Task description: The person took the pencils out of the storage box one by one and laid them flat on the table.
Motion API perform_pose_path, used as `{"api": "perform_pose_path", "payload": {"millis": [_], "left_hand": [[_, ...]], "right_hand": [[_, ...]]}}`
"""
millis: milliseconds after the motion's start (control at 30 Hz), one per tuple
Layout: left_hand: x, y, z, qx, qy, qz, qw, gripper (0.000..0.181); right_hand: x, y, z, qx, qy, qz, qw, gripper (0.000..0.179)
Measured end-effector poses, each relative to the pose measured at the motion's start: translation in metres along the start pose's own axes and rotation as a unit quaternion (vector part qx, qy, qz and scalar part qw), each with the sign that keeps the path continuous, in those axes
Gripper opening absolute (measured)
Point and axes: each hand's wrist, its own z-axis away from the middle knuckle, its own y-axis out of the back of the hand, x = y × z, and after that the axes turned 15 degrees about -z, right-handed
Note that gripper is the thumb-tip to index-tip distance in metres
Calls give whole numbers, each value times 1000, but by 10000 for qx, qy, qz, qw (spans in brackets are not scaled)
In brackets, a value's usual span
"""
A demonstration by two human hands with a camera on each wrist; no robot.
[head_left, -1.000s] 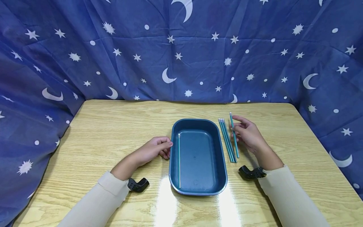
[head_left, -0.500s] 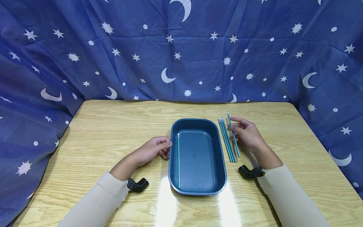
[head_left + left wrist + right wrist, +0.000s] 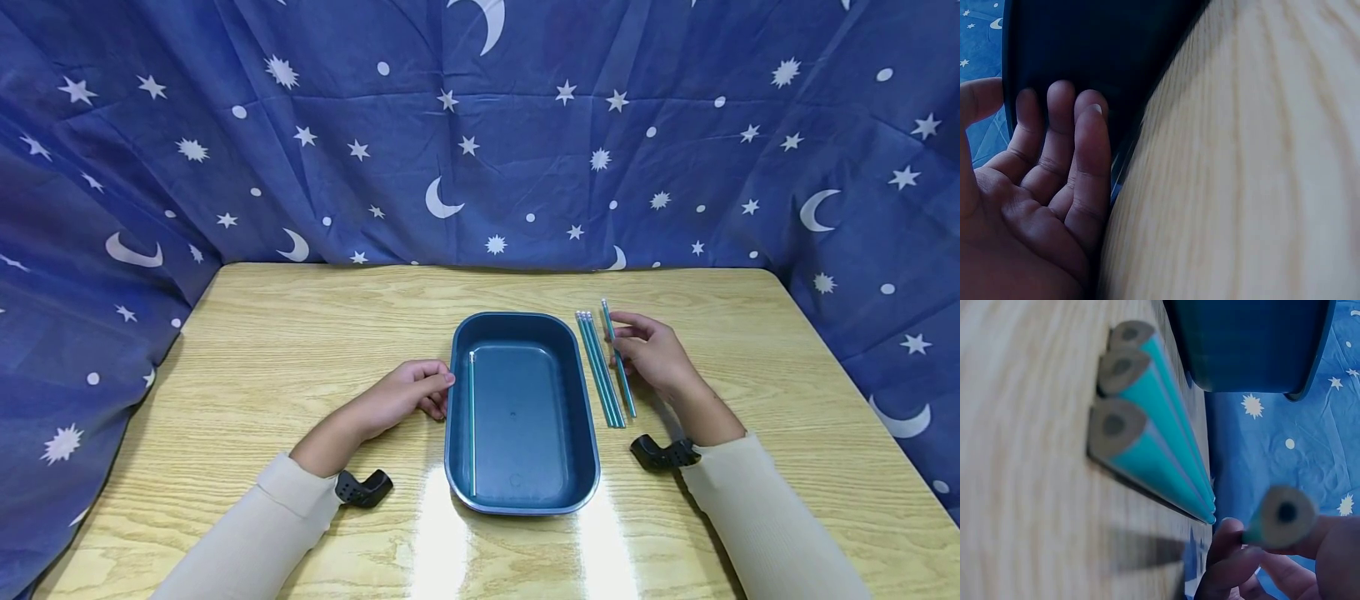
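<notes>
My left hand (image 3: 408,393) grips the left rim of a dark blue plastic bin (image 3: 525,510); the thumb is at the rim and the fingers lie against the outer wall, as the left wrist view shows. Along the bin's left inner side lies one teal pencil (image 3: 472,425) with its eraser end away from me. Between thumb and fingers, my right hand (image 3: 656,354) pinches another teal pencil (image 3: 622,379), its flat unsharpened end facing the right wrist camera (image 3: 1286,512). Just left of it, three matching pencils (image 3: 600,371) lie side by side on the table.
The wooden table (image 3: 300,317) reaches back to a blue curtain (image 3: 337,167) with white moons and stars. The bin's right wall stands close beside the three pencils. Each wrist wears a black camera mount (image 3: 364,489).
The pencil in my right hand has tilted slightly, its eraser end shifting a little left toward the three pencils. My left hand stays at the bin's rim.
</notes>
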Motion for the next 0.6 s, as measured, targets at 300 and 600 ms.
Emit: {"api": "perform_pose_path", "payload": {"millis": [300, 600], "left_hand": [[-1, 0, 0, -10, 0, 28, 10000, 25], [0, 0, 0, -15, -58, 28, 10000, 25]], "right_hand": [[0, -1, 0, 22, -40, 636, 9980, 54], [0, -4, 2, -12, 119, 1336, 9910, 50]]}}
